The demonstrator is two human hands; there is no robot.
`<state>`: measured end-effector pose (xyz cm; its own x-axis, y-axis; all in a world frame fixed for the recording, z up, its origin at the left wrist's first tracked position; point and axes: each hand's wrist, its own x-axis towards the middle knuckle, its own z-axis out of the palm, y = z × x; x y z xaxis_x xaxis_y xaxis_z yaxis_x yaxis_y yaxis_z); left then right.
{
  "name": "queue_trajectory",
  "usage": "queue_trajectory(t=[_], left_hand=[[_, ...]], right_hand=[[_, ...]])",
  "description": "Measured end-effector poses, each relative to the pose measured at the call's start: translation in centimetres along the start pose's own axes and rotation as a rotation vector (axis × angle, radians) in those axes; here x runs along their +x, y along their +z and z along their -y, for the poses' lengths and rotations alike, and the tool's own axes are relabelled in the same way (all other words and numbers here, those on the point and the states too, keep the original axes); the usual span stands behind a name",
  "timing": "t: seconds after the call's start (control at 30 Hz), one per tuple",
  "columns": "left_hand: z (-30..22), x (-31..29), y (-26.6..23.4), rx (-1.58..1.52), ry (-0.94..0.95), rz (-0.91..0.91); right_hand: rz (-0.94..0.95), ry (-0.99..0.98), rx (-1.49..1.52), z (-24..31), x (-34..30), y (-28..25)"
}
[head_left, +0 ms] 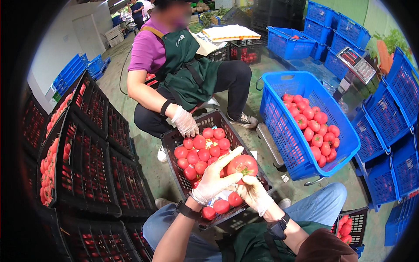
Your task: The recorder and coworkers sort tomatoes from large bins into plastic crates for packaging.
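Note:
A large red tomato (pixel 241 166), its green stem end facing me, is held above a black crate (pixel 171 150) of tomatoes. My left hand (pixel 211 182), in a thin clear glove, cups the tomato from the left between thumb and fingers. Below the stem end, my right hand (pixel 254 192), also gloved, grips it with the fingertips bent in. Under my hands, tomatoes (pixel 203 154) fill the crate, with bits of paper showing between them. A co-worker's gloved hand (pixel 185 121) reaches into the crate's far left side.
A tall blue basket (pixel 279 126) partly filled with tomatoes stands at the right. Black crates (pixel 85 166) of tomatoes are stacked along the left. Blue baskets (pixel 384 118) are piled on the right, near a digital scale (pixel 355 64). The co-worker (pixel 174 61) sits opposite me.

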<state>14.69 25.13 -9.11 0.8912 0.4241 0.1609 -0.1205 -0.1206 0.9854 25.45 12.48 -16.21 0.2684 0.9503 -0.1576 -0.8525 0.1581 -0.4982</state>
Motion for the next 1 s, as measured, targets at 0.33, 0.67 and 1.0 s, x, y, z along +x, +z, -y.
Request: queue_trajectory(t=[0.33,0.67,1.0], left_hand=[[1.5,0.1,1.4,0.001,-0.001,-0.183],[2.5,-0.3,1.7,0.026,-0.008,-0.216],[5.6,-0.4,1.9,-0.216,-0.256,-0.358]], right_hand=[[-0.036,-0.056,-0.002,-0.4,-0.4,0.2],[-0.072,-0.002,-0.042,-1.2,-0.9,-0.4],[0.034,0.057,-0.04,-2.3,-1.7,-1.0]])
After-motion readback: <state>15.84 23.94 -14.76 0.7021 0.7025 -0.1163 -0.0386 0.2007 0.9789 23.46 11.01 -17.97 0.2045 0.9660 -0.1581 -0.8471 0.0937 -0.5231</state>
